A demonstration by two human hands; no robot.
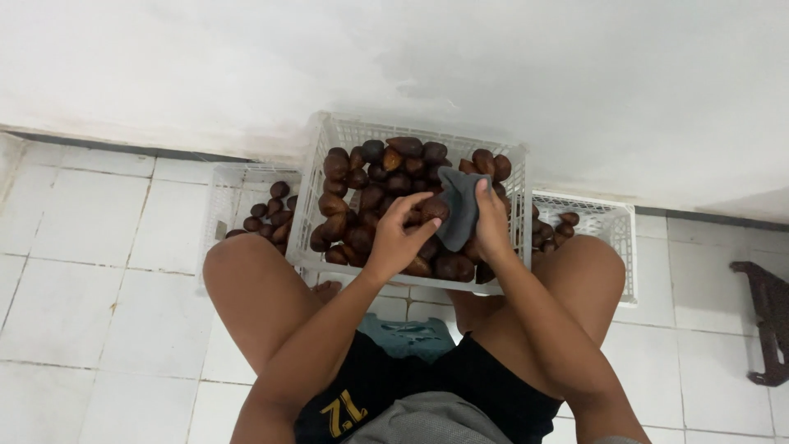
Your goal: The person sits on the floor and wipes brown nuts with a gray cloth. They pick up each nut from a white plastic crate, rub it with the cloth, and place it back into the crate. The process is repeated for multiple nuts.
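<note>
Over centre crate (325, 140) — L hand (393, 240) pinching brown fruit (434, 208), R hand (491, 224) gripping grey cloth (459, 210).

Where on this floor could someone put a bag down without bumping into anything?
The white floor tiles left of the left crate lie bare, as do the tiles between the right crate and the dark stand. It is crowded at the middle crate, heaped with brown fruit, where both hands work.
</note>
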